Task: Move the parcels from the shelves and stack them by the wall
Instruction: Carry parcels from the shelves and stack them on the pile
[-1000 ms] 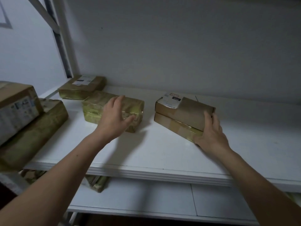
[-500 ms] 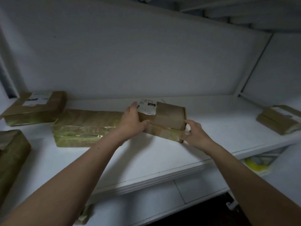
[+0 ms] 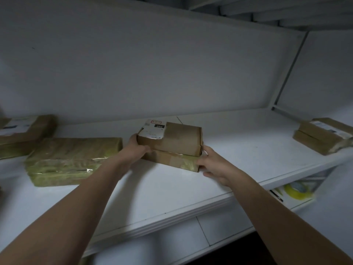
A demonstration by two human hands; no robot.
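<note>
— What is seen at the largest scale?

— A smooth white back panel (image 3: 152, 73) is seen. Below it a flat white shelf board (image 3: 191, 192) with a ribbed front edge is fitted, and all the parcels are laid on it.

— Which parcels are found there?

— A long flat parcel (image 3: 72, 159), wrapped in glossy, wrinkled yellowish tape, is laid left of centre. Behind it, at the far left, a brown cardboard parcel (image 3: 24, 131) with a white label is set. Well apart, at the right end, a pair of flat cartons (image 3: 321, 136) is stacked.

— And the parcels being handled?

— At the middle, an upper carton (image 3: 181, 138) of plain matt cardboard is stacked on a lower carton (image 3: 172, 159), whose front is banded with shiny tape. Both are rectangular and are placed near the long parcel.

— How are the hands applied?

— The upper carton's left end is gripped by the left hand (image 3: 136, 150), with the fingers curled behind it and the thumb at the front. The lower carton's right corner is gripped by the right hand (image 3: 215, 165), with the thumb pressed to the front face.

— Anything smaller?

— A white shipping label (image 3: 152, 129) with a black patch is stuck on the upper carton. A yellow tape roll (image 3: 296, 192) is glimpsed on the lower shelf at the right.
</note>
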